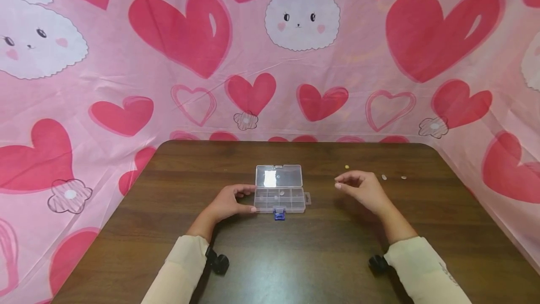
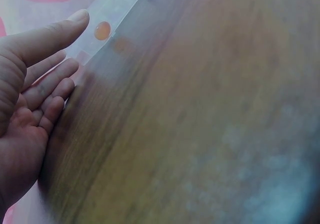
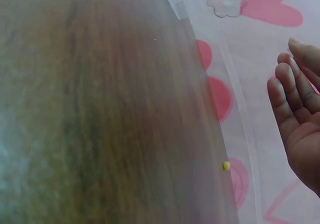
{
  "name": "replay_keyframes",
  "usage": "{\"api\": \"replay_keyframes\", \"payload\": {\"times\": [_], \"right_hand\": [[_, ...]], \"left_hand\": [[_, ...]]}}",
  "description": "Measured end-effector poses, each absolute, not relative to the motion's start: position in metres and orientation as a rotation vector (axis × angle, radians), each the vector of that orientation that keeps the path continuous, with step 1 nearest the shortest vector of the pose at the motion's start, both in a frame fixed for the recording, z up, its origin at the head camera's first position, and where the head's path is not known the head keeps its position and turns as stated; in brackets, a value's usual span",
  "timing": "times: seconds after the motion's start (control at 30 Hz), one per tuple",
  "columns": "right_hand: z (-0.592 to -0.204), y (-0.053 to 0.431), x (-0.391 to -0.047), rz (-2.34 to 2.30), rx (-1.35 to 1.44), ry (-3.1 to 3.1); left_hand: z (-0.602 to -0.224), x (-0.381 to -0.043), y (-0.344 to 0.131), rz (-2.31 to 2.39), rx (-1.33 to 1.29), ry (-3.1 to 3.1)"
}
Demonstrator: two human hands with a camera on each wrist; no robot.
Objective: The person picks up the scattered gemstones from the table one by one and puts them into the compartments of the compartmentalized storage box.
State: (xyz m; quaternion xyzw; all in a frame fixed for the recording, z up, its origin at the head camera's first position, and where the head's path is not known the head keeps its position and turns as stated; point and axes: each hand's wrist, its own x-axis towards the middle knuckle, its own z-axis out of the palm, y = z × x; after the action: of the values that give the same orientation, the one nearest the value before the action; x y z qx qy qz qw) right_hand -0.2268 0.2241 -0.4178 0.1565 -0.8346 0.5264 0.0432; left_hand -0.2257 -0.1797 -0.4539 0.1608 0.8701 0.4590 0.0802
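Observation:
A clear plastic compartment box (image 1: 279, 205) lies on the table, its lid (image 1: 288, 176) folded back and a blue latch (image 1: 279, 215) at the front. Small pieces lie in some compartments; an orange oval one (image 2: 102, 31) shows through the wall in the left wrist view. My left hand (image 1: 228, 203) touches the box's left end, with thumb at the front corner and forefinger near the hinge, both fairly straight. To the right of the box, my right hand (image 1: 363, 189) is raised above the table. Its thumb and forefinger pinch a tiny pale piece, mostly hidden by the fingertips.
Beyond the right hand lie a yellow piece (image 1: 347, 167), a whitish piece (image 1: 384, 177) and a pale pinkish piece (image 1: 403, 177). A hanging tab (image 1: 307, 198) sticks out from the box's right end. Pink cloth (image 1: 253, 60) with hearts and rabbits surrounds the wooden table (image 1: 329, 257).

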Motion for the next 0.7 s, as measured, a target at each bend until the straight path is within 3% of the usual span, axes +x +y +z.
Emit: {"api": "replay_keyframes", "payload": {"times": [0.7], "right_hand": [[-0.409, 0.195, -0.22, 1.617, 0.554, -2.585]], "left_hand": [[-0.455, -0.226, -0.18, 1.376, 0.454, 2.601]]}}
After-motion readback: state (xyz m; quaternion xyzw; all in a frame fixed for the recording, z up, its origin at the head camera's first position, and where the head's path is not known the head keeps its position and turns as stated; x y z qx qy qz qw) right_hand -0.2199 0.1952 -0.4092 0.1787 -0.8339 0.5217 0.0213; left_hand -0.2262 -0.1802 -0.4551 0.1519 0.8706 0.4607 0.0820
